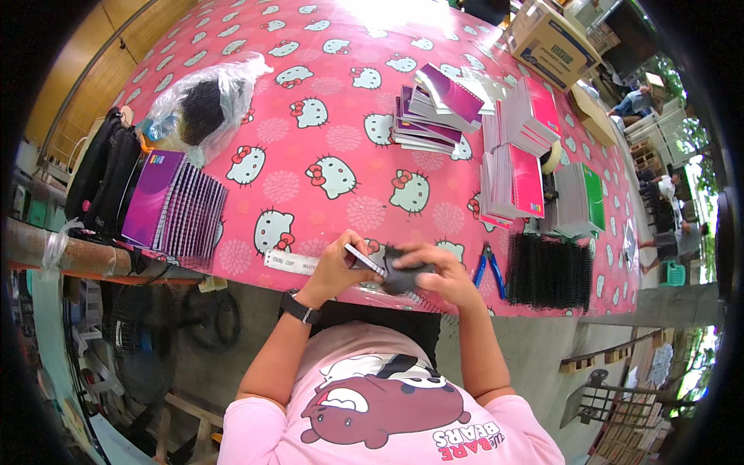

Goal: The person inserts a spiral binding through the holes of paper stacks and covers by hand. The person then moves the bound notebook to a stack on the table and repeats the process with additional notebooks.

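My left hand (339, 270) grips a thin notebook (363, 259) that stands on edge near the table's front. Its spine side faces my right hand (443, 271), whose fingers are curled over a dark grey, soft-looking thing (401, 282) pressed against the notebook. Motion blurs this spot, so I cannot make out its exact kind. A bit of spiral wire (423, 302) shows below the right hand. Left of the left wrist lies a white strip (290, 262). Blue-handled pliers (489, 273) rest right of my right hand, beside a block of black binding coils (550, 271).
Purple spiral notebooks (174, 203) stand in a row at left, near a black bag (99, 174) and a clear plastic bag (232, 93). Farther back lie a purple notebook pile (434, 116), pink notebooks (518, 184), green notebooks (583, 198) and a cardboard box (552, 45).
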Demonstrator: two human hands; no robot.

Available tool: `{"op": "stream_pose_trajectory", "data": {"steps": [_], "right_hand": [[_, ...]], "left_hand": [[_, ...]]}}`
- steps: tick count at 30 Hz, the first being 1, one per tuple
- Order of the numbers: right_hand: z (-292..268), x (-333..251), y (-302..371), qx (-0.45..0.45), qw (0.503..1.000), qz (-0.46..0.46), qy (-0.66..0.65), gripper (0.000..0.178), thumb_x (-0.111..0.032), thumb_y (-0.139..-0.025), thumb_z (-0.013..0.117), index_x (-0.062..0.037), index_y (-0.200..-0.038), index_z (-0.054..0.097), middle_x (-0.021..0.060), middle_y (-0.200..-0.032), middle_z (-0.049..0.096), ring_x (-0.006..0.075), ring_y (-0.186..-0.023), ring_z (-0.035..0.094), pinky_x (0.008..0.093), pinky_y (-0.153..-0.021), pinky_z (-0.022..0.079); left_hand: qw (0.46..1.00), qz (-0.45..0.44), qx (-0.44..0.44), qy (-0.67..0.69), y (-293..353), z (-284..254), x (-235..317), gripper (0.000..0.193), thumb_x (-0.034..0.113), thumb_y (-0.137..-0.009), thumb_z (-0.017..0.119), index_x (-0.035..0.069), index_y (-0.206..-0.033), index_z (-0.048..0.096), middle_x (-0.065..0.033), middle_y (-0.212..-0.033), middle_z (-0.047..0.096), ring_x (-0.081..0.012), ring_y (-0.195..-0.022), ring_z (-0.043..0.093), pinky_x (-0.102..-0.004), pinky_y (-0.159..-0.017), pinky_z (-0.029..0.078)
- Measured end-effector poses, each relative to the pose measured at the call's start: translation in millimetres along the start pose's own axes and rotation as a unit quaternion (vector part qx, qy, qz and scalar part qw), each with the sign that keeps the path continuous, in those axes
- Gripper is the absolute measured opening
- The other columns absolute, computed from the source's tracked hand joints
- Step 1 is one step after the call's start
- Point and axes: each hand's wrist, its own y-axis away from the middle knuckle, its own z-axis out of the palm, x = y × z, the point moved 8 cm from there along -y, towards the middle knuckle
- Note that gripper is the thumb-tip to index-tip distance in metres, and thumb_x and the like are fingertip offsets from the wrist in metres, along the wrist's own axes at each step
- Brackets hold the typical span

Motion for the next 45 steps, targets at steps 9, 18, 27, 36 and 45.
{"op": "stream_pose_trajectory", "data": {"steps": [9,18,27,36,45], "right_hand": [[-11.8,2.9,-12.1,0.061,0.986,0.074,0.139,0.042,-0.037,-0.078,0.067,-0.0037,-0.102,0.069,0.0155,-0.11,0.061,0.0241,-0.1,0.058,0.0365,-0.088,0.043],[-10.7,7.4,-22.6,0.077,0.993,0.067,0.062,0.037,-0.032,-0.078,0.068,-0.0067,-0.105,0.069,0.0169,-0.109,0.062,0.0252,-0.102,0.057,0.0363,-0.088,0.043],[-35.3,-15.8,-12.1,0.245,0.859,-0.049,0.446,0.048,-0.029,-0.071,0.076,-0.0063,-0.111,0.063,0.0173,-0.111,0.059,0.0328,-0.105,0.052,0.0423,-0.093,0.04],[15.9,-48.3,-9.1,0.2,0.965,-0.045,0.163,0.027,-0.009,-0.074,0.074,-0.0017,-0.096,0.061,0.0094,-0.086,0.056,0.0201,-0.074,0.058,0.0284,-0.063,0.047],[26.0,-62.5,-14.6,0.152,0.965,-0.056,0.205,0.023,-0.011,-0.076,0.073,-0.0012,-0.092,0.06,0.0086,-0.076,0.049,0.0198,-0.065,0.052,0.0302,-0.058,0.044]], "left_hand": [[1.0,0.025,0.012,-0.012,-2.6,1.1,7.1,0.05,0.002,-0.058,0.085,0.01,-0.086,0.045,0.0016,-0.083,0.05,-0.0086,-0.078,0.048,-0.0252,-0.072,0.043],[1.0,0.001,0.014,-0.01,-3.0,3.1,10.5,0.04,-0.007,-0.065,0.073,0.009,-0.086,0.043,0.002,-0.084,0.048,-0.0091,-0.077,0.048,-0.0263,-0.074,0.045],[0.996,0.055,0.041,-0.056,-3.6,5.8,17.4,0.049,0.011,-0.06,0.086,0.008,-0.089,0.048,-0.0027,-0.083,0.056,-0.0102,-0.072,0.051,-0.0259,-0.063,0.044],[0.982,0.104,0.07,-0.14,-3.0,23.7,73.3,0.034,0.004,-0.069,0.075,0.003,-0.093,0.05,-0.011,-0.082,0.057,-0.0235,-0.075,0.058,-0.0329,-0.068,0.047],[0.994,0.103,0.036,-0.024,9.4,13.1,73.5,0.02,0.002,-0.076,0.072,0.003,-0.087,0.056,-0.0029,-0.086,0.058,-0.0088,-0.079,0.055,-0.0241,-0.068,0.047]]}}
